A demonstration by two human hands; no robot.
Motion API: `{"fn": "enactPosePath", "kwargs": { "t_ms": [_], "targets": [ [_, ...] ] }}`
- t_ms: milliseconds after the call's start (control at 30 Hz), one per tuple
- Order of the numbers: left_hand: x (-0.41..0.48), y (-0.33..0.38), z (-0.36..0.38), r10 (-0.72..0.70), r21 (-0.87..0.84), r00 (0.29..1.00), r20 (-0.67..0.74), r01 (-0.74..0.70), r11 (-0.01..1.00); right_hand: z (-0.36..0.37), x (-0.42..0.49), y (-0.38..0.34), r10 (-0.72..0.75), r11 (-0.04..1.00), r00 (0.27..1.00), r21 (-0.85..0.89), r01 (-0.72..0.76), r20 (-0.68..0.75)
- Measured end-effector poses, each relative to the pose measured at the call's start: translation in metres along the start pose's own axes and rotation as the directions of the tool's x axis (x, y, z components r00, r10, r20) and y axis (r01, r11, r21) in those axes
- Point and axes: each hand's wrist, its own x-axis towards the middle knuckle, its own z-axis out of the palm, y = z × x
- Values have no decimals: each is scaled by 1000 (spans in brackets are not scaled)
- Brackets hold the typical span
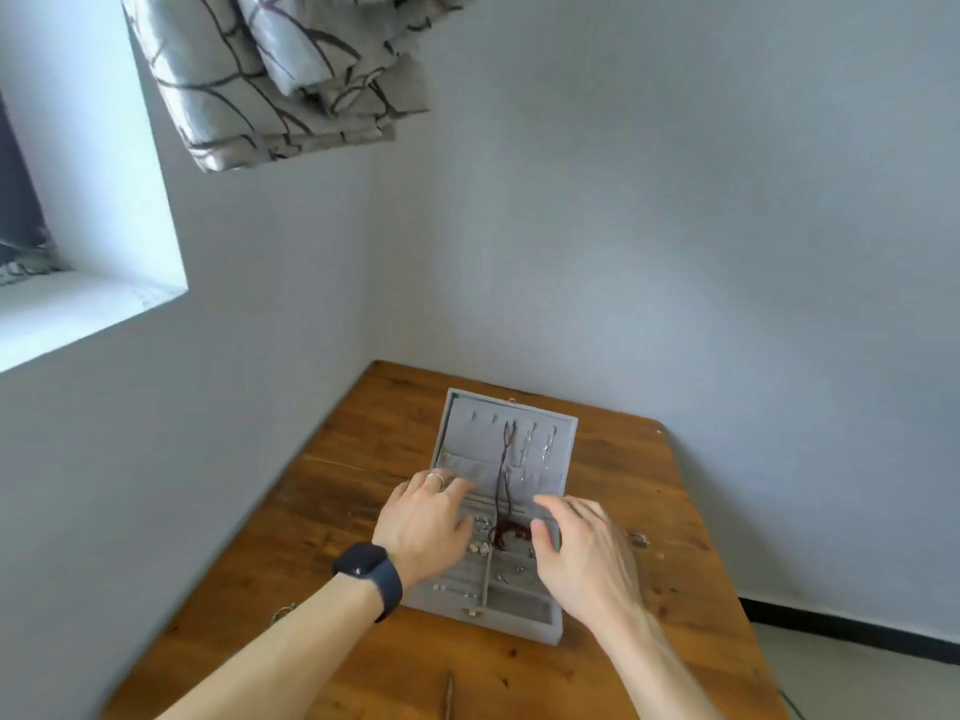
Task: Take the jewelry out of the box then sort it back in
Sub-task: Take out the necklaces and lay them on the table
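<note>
With the grey jewelry box point(519, 621) open on the wooden surface point(675, 589) and its necklaces point(503, 475) and earrings point(480, 548) mostly inside, both the left hand point(423, 522) and right hand point(584, 553) hover empty, fingers loosely spread, so emptying seems barely begun.

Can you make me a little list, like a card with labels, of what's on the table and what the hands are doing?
table: wooden table in a room corner
box: grey jewelry box, lid open and upright
in lid: dark red necklace and thin silver chains hanging from hooks
in tray: small jewelry pieces in compartments
left hand: left hand over the tray, ring on a finger, dark smartwatch on wrist
right hand: right hand over the tray, fingers spread
holding: cannot tell
</note>
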Motion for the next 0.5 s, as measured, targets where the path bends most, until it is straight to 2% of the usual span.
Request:
{"fn": "enactPosePath", "kwargs": {
  "t_ms": [167,267,367,500],
  "targets": [
    [40,-25,-6,-72,-69,994,-77,67,995,24,60,-6,-8,1000,999,-16,9,47],
    [69,-34,-14,-132,-230,986,-97,106,967,36,88,-11,35,999,999,-33,-35,17],
    [99,-41,-15,-195,-398,981,-12,174,901,45,110,-14,122,985,992,-120,-124,-23],
    [126,-53,-7,-193,-499,968,162,250,830,58,132,-18,210,944,976,-247,-219,-65]
  ]
}}
